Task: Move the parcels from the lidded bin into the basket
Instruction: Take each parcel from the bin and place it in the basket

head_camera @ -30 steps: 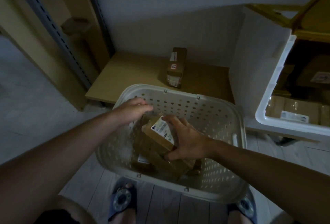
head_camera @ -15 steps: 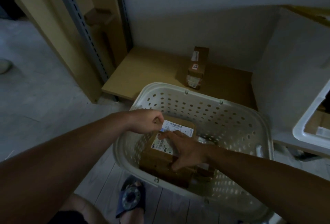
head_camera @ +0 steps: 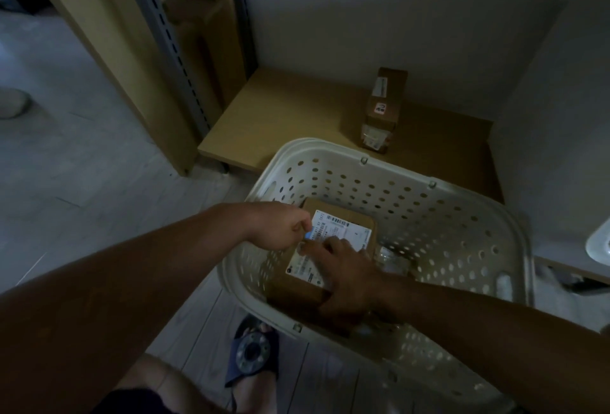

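A white perforated basket (head_camera: 429,202) stands on the floor in front of me. Brown cardboard parcels lie inside it, the top parcel (head_camera: 346,225) lying flat with a white label facing up. My right hand (head_camera: 346,281) lies over its near end, fingers on the label and thumb round the near edge. At the label's left edge, my left hand (head_camera: 280,228) pinches the parcel with curled fingers. Only a bit of the lidded bin's white rim (head_camera: 599,243) shows at the right edge.
Behind the basket a low wooden board (head_camera: 280,116) carries one upright brown parcel (head_camera: 383,106). A slotted metal rack post (head_camera: 165,37) rises at the left, and a white panel (head_camera: 561,123) stands at the right. My slippered foot (head_camera: 254,354) is just below the basket.
The view has swung left, so the bin has nearly left the frame. The tilted parcel now lies flat in the basket. My left hand has closed on its left edge.
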A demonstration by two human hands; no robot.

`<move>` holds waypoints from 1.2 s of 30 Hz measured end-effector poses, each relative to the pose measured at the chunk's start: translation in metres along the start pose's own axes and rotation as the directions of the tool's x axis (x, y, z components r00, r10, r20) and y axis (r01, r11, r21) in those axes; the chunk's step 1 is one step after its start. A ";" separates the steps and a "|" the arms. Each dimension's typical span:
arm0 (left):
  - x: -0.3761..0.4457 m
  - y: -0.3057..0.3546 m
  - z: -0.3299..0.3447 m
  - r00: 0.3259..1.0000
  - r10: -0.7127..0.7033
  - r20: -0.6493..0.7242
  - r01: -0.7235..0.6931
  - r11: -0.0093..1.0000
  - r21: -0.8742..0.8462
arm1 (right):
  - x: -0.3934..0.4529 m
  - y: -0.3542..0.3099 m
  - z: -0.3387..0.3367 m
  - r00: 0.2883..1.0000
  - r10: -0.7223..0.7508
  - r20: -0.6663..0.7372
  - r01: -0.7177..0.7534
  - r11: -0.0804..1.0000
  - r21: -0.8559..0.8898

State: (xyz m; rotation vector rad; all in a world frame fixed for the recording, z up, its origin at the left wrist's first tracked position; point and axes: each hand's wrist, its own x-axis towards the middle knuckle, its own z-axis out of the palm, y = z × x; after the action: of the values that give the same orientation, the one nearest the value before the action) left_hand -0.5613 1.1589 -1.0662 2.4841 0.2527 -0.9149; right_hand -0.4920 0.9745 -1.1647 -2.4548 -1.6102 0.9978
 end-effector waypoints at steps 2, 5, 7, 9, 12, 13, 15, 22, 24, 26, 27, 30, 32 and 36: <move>0.000 0.000 0.002 1.000 0.005 0.018 -0.006 1.000 0.016 | -0.003 -0.007 0.012 0.999 -0.006 -0.044 0.000 0.989 -0.148; -0.001 0.002 0.004 0.999 0.012 0.037 -0.013 0.999 0.043 | -0.004 -0.014 0.023 0.997 -0.021 -0.070 0.004 0.972 -0.233; -0.001 0.000 0.005 0.998 0.012 0.055 -0.014 0.999 0.043 | -0.001 -0.017 0.029 0.994 -0.019 -0.104 -0.002 0.980 -0.201; -0.001 -0.002 0.007 0.998 0.007 0.066 -0.010 0.999 0.051 | 0.003 -0.016 0.034 0.992 -0.019 -0.124 -0.005 0.983 -0.185; 0.000 -0.004 0.009 0.995 0.004 0.097 -0.009 0.999 0.050 | 0.007 -0.015 0.039 0.991 -0.020 -0.129 -0.005 0.982 -0.190; 0.001 -0.004 0.009 0.993 0.002 0.116 -0.007 0.999 0.041 | 0.009 -0.014 0.041 0.991 -0.021 -0.134 -0.006 0.981 -0.195; 0.003 -0.004 0.010 0.987 -0.003 0.159 -0.002 1.000 0.031 | 0.012 -0.016 0.046 0.989 -0.017 -0.145 -0.013 0.979 -0.203; 0.006 -0.007 0.013 0.980 -0.026 0.197 0.011 0.997 0.080 | 0.022 -0.007 0.078 0.985 -0.020 -0.170 -0.020 0.972 -0.234; 0.009 -0.009 0.014 0.982 -0.032 0.187 0.018 0.997 0.079 | 0.024 -0.003 0.083 0.987 -0.015 -0.161 -0.035 0.953 -0.302; 0.013 -0.012 0.016 0.978 -0.043 0.202 0.027 0.996 0.081 | 0.024 -0.003 0.086 0.990 -0.023 -0.140 -0.027 0.938 -0.345; 0.014 -0.013 0.018 0.977 -0.042 0.211 0.025 0.996 0.083 | 0.025 -0.004 0.088 0.992 -0.026 -0.125 -0.021 0.932 -0.363; 0.014 -0.014 0.020 0.975 -0.025 0.222 0.013 0.998 0.056 | 0.030 -0.007 0.083 0.993 -0.053 -0.106 0.007 0.919 -0.395; 0.011 -0.013 0.021 0.972 -0.033 0.232 0.022 0.998 0.053 | 0.036 -0.014 0.074 0.990 -0.113 -0.084 0.066 0.901 -0.429; 0.009 -0.010 0.023 0.970 -0.071 0.234 0.053 0.995 0.084 | 0.040 -0.025 0.063 0.996 -0.088 0.024 0.089 0.884 -0.458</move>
State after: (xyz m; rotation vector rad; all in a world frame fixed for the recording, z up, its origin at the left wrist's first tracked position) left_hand -0.5701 1.1565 -1.0911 2.4176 0.2190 -1.2579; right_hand -0.5360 1.0002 -1.2249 -2.6140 -2.1503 0.6621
